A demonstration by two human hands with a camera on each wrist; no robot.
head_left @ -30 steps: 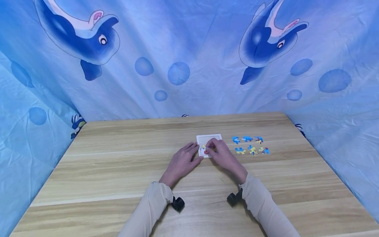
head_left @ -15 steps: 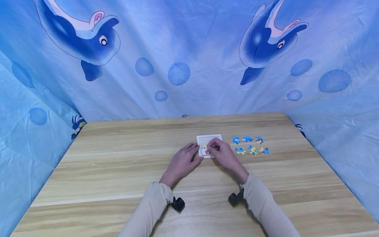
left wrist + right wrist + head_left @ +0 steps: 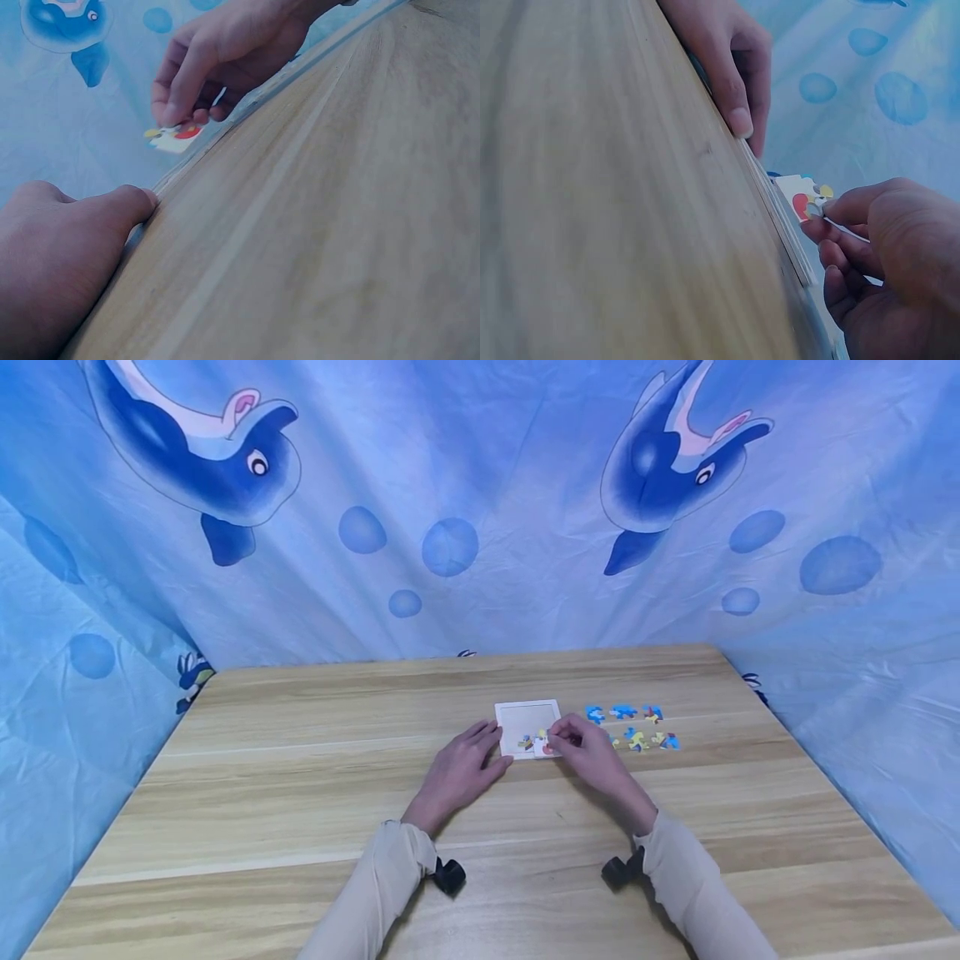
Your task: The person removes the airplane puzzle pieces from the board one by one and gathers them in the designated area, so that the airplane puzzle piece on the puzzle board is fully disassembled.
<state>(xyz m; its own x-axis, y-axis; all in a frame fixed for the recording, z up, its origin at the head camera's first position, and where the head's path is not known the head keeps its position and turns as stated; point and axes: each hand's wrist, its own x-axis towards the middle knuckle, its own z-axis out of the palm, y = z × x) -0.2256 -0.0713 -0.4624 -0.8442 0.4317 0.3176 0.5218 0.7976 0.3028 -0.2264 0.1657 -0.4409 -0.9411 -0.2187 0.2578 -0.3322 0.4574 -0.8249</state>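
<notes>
My right hand (image 3: pixel 596 764) pinches a white, red and yellow jigsaw piece (image 3: pixel 799 196) between thumb and forefinger. That piece is tilted over the lower right part of a white-bordered puzzle tray (image 3: pixel 525 704). Another small jigsaw piece (image 3: pixel 527 743) lies in the tray near its lower left. Fairly straight fingers of my left hand (image 3: pixel 457 777) rest at the tray's left edge, and its thumb touches the near left corner. In the left wrist view the pinched piece (image 3: pixel 180 139) shows its red patch below the right fingertips.
To the right of the tray lie two rows of loose blue and yellow jigsaw pieces (image 3: pixel 623 712). My right hand partly covers the nearest piece (image 3: pixel 614 742). A dolphin-print curtain (image 3: pixel 480 510) hangs behind the wooden table (image 3: pixel 300 793).
My right hand has moved right along the tray with the pinched piece, uncovering the small piece in the tray. It now partly hides one loose piece. My left hand stays in place.
</notes>
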